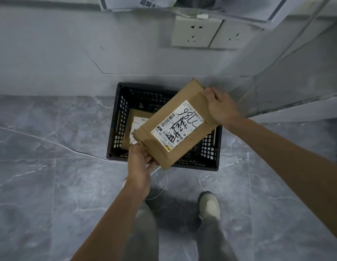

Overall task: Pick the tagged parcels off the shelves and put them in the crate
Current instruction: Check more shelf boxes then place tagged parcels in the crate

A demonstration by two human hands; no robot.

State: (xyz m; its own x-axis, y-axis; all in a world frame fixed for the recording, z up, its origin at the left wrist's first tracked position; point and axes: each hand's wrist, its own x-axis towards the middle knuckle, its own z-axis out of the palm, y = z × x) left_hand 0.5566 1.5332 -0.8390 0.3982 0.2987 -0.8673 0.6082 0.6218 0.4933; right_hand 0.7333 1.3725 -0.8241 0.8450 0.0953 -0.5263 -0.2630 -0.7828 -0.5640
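Both bare arms are stretched forward and down over the crate (115, 117). The left hand (139, 162) is closed on the near lower corner of the parcel (175, 127), fingers curled beneath its edge. The right hand (220, 106) is clamped on the far upper edge, above the crate's right side.

Parcel label (178, 126): white sticker on the brown cardboard parcel (175, 125); handwritten black marker read "7186" beside large characters that could not be made out.
Printed line along the label's near edge: "P021-00 P4", next to barcodes.
Second parcel's label (136, 129), in the crate (115, 129): print too small to read.
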